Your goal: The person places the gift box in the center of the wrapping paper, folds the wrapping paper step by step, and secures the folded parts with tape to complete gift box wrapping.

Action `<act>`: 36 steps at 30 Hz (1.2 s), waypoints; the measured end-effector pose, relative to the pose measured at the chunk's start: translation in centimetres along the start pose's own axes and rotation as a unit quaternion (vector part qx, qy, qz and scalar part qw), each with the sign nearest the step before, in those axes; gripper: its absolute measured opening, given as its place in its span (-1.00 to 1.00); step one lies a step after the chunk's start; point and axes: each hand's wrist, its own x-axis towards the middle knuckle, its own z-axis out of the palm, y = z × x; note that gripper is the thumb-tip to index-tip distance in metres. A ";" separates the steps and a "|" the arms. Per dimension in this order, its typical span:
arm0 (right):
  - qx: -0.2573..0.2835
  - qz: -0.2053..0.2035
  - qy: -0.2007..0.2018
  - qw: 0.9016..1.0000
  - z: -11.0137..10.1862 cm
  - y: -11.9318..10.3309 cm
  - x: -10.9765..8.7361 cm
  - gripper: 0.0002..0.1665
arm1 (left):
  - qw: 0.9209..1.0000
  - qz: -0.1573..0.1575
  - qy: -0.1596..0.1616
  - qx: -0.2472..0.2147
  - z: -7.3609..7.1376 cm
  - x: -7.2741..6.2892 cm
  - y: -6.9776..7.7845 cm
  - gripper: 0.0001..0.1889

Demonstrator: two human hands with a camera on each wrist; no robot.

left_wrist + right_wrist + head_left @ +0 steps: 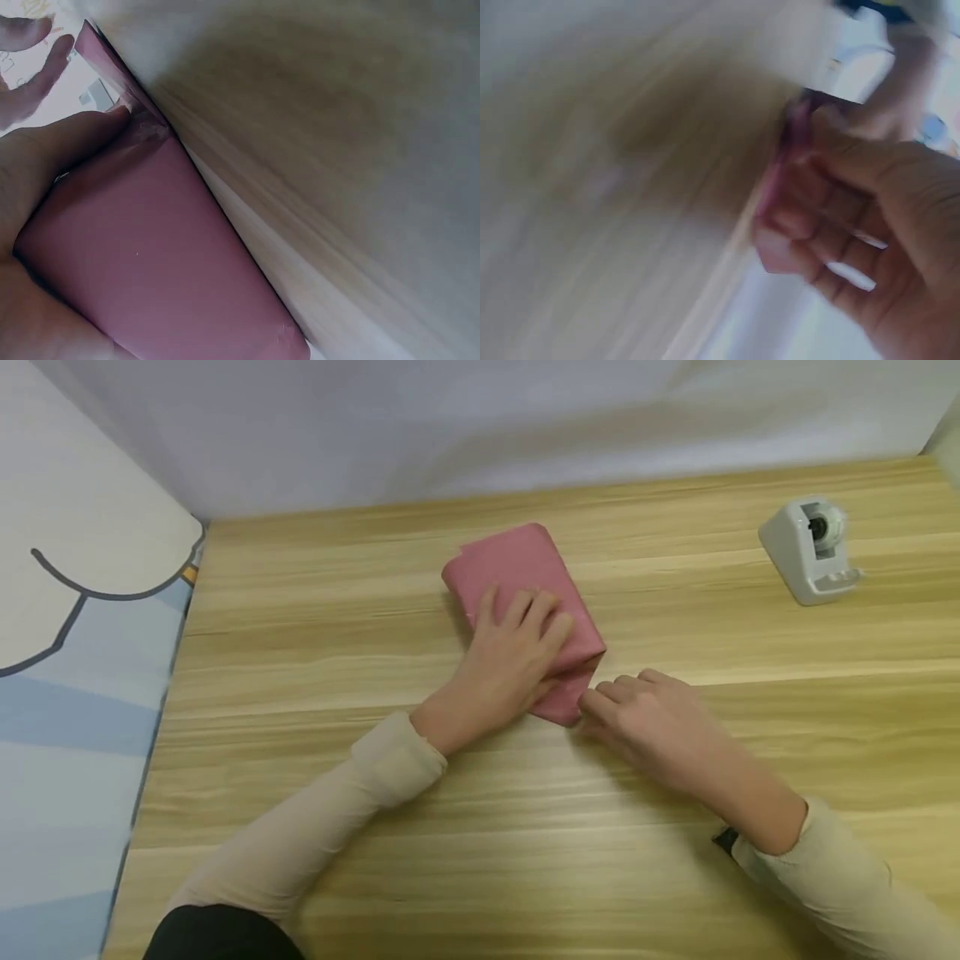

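Observed apparel comprised a plain cream left sleeve (315,818) ending in a thick, rounded cuff (397,760) and a matching right sleeve (840,868), loosely creased, with a small black piece (725,839) at its wrist edge, while left hand (501,668) and right hand (652,722) were bare

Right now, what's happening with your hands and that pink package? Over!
Left hand resting on pink package. Right hand curled at its flap, pinch unclear. Tape dispenser off to the right, out of the way.

I list three views: head, from above, facing forward and down over the table (420,877); two wrists, close in, sharing the packet (517,564).
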 end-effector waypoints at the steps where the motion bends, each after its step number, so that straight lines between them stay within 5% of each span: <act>1: -0.008 -0.015 -0.002 1.000 0.1 0.2 0.2 -0.69 | 1.000 -0.003 -0.004 0.002 0.0 0.0 0.0 -0.42; 10: -0.080 -0.127 -0.033 0.988 1.0 1.2 0.7 -0.71 | 1.000 -0.004 -0.019 0.013 0.0 0.3 0.4 -0.38; 17: -0.187 -0.236 -0.025 0.953 1.5 1.2 0.5 -0.88 | 0.999 -0.002 0.001 0.042 0.2 0.1 0.3 -0.41; 22: -0.226 -0.268 0.032 0.936 1.7 1.3 0.9 -0.52 | 0.999 0.003 -0.003 0.035 0.2 0.0 0.1 -0.37; 29: -0.217 -0.250 0.121 0.936 1.8 2.3 1.6 -0.55 | 1.000 0.004 -0.009 0.026 0.3 0.0 0.1 -0.27; 36: -0.194 -0.213 0.080 0.954 2.0 2.5 1.3 -0.63 | 1.000 0.002 -0.008 0.026 0.3 0.0 0.1 -0.33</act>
